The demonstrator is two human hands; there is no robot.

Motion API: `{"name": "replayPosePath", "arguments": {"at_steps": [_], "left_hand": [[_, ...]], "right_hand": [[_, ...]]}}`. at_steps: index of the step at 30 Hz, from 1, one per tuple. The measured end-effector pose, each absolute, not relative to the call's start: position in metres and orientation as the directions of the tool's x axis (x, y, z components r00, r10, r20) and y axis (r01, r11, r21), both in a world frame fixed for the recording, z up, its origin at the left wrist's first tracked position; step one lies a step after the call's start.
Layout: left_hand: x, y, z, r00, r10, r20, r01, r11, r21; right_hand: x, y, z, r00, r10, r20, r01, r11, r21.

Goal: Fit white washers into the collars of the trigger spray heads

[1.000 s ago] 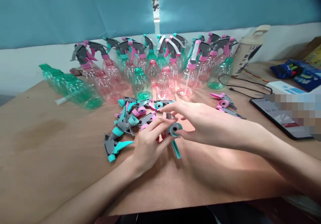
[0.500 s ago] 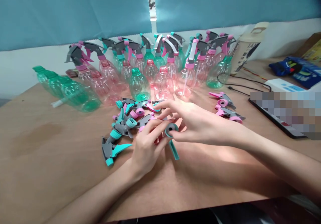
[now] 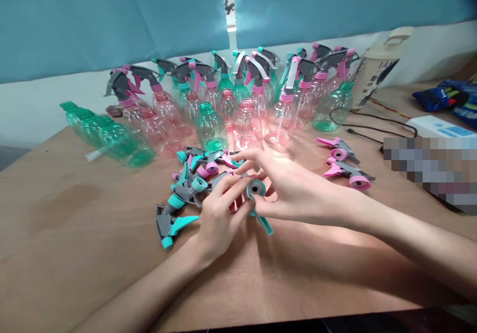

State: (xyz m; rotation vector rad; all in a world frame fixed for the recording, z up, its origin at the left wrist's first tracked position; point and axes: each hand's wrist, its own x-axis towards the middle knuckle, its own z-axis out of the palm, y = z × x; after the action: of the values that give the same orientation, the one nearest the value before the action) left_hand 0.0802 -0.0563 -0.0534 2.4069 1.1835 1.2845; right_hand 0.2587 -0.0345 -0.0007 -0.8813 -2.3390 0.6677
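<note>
A teal-and-grey trigger sprayer head (image 3: 256, 189) is held between both hands, its round collar opening toward me and its teal lever (image 3: 265, 224) pointing down. My left hand (image 3: 218, 218) is closed around the sprayer head's body, which its fingers mostly hide. My right hand (image 3: 288, 189) pinches the collar from the right, thumb at the lower rim, the other fingers curled over the top. Just left of and behind the hands lies a pile of loose teal and pink sprayer heads (image 3: 186, 191). The nearest loose teal sprayer head (image 3: 164, 223) lies beside my left wrist.
Rows of green and pink bottles (image 3: 212, 126), many topped with sprayers, stand behind the pile. Several green bottles (image 3: 122, 139) are at the left. Two pink sprayer heads (image 3: 348, 166) lie right, near a black cable (image 3: 365, 125), a tumbler (image 3: 383, 69) and a blue packet (image 3: 443, 99).
The sprayer head has turned slightly in my hands: its collar faces me more fully and the lever's tip has swung a little right. The whole view has shifted slightly.
</note>
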Motion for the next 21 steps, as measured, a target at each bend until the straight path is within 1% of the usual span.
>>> {"name": "replayPosePath", "arguments": {"at_steps": [5,8,12,13,18,21], "left_hand": [[0.08,-0.058,-0.054,0.327,0.683,0.653,0.571,-0.693,0.439],[0.079,-0.058,-0.054,0.33,0.682,0.652,0.591,-0.688,0.421],[0.079,-0.056,-0.054,0.323,0.685,0.654,0.602,-0.681,0.416],[0.079,-0.056,-0.054,0.319,0.681,0.659,0.601,-0.683,0.415],[0.08,-0.057,-0.055,0.325,0.674,0.663,0.604,-0.687,0.403],[0.079,-0.058,-0.055,0.348,0.672,0.654,0.6,-0.696,0.395]], "right_hand": [[0.256,-0.036,0.0,-0.634,0.699,0.33,0.418,0.669,-0.614],[0.253,-0.039,-0.001,-0.623,0.696,0.356,0.442,0.689,-0.574],[0.249,-0.043,-0.007,-0.614,0.662,0.429,0.461,0.742,-0.486],[0.248,-0.043,-0.008,-0.614,0.661,0.432,0.461,0.744,-0.484],[0.249,-0.039,-0.009,-0.626,0.698,0.348,0.436,0.683,-0.586],[0.25,-0.037,-0.008,-0.616,0.712,0.337,0.433,0.664,-0.61]]}}
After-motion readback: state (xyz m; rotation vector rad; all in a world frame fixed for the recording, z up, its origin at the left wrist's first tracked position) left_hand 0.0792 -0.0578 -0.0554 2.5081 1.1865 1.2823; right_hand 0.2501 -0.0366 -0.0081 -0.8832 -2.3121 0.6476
